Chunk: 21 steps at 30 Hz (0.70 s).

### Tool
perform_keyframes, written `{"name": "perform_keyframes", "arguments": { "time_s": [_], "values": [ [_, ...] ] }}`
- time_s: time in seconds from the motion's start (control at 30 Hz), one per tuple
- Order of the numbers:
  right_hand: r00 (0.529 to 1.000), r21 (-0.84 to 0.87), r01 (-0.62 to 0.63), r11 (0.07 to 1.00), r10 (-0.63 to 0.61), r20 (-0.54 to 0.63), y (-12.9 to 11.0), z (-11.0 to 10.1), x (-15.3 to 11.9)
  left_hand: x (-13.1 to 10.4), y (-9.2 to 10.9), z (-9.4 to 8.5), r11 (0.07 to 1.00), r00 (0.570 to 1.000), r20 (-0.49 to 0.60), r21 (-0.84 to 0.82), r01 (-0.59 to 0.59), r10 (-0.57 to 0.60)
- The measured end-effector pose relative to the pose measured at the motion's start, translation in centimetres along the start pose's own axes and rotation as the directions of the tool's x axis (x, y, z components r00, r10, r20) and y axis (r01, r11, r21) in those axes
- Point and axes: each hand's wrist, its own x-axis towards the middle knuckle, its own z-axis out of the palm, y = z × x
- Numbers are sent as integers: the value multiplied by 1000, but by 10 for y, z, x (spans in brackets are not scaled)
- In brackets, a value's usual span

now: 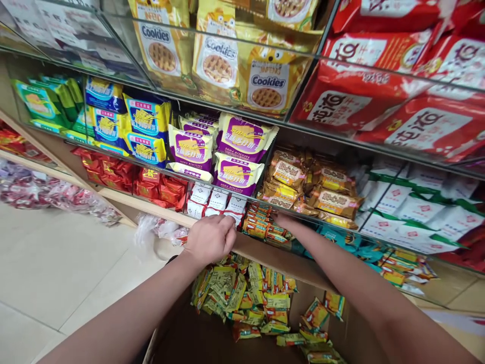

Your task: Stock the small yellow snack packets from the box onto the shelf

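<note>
My left hand (212, 237) is closed, its fingers curled at the front of the lower shelf, beside small white packets (217, 196). Whatever it grips, if anything, is hidden. My right hand (282, 220) reaches into the lower compartment, next to small orange-and-green wrapped snacks (260, 222) lying in rows. Its fingers are mostly out of sight behind the shelf edge and packets. Below my hands stands an open cardboard box (276, 260), with many loose yellow-green and orange snack packets (242, 293) inside.
Soda biscuit packs (242, 136), brown-wrapped snacks (286, 172) and red packets (161, 189) fill nearby compartments. Cookie bags (269, 81) sit above, behind a clear shelf front. White-and-green packets (424, 207) are at right. Pale floor tiles (76, 263) extend at left.
</note>
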Motion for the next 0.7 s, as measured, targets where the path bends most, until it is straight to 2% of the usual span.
{"name": "perform_keyframes", "arguments": {
  "time_s": [0.07, 0.13, 0.2, 0.27, 0.3, 0.33, 0.37, 0.4, 0.43, 0.5, 0.53, 0.57, 0.63, 0.7],
  "values": [
    [998, -33, 32, 999, -29, 62, -3, -16, -9, 0, 0, -2, 1000, 1000, 9, 10, 4, -4],
    [992, -52, 73, 996, -67, 111, -4, -37, -31, 1, 1, -4, 1000, 1000, 24, 21, 20, -20],
    [984, -51, 129, 990, -122, 128, -4, -58, -71, 1, 1, -6, 998, 998, 40, 40, 43, -44],
    [969, -28, 239, 971, -237, 67, 0, -71, -126, 2, 3, -7, 997, 997, 54, 57, 60, -63],
    [932, -11, 359, 933, -359, -50, 4, -72, -157, 1, 4, -8, 996, 995, 63, 65, 68, -72],
    [874, 5, 471, 882, -466, -139, 11, -68, -187, 1, 5, -9, 994, 994, 74, 71, 78, -83],
    [822, 11, 555, 832, -546, -163, 19, -59, -214, 0, 6, -9, 993, 991, 88, 77, 90, -96],
    [793, 3, 601, 800, -595, -130, 30, -47, -237, -1, 7, -10, 992, 989, 101, 81, 101, -109],
    [809, -18, 583, 812, -583, -73, 43, -31, -255, -1, 8, -11, 991, 987, 113, 84, 109, -118],
    [909, -78, 416, 906, -417, 5, 72, 4, -272, -2, 9, -12, 989, 982, 134, 87, 121, -132],
    [964, -133, 264, 955, -260, 47, 86, 20, -273, -1, 9, -13, 988, 979, 145, 88, 130, -142],
    [991, -200, 100, 975, -80, 104, 100, 34, -271, -1, 9, -14, 987, 977, 152, 82, 141, -152],
    [968, -299, -139, 944, 194, 162, 121, 53, -263, -1, 9, -16, 992, 984, 126, 22, 128, -130],
    [935, -326, -230, 917, 301, 186, 135, 62, -257, -6, 10, -18, 996, 999, 6, -79, 45, -45]
  ]
}}
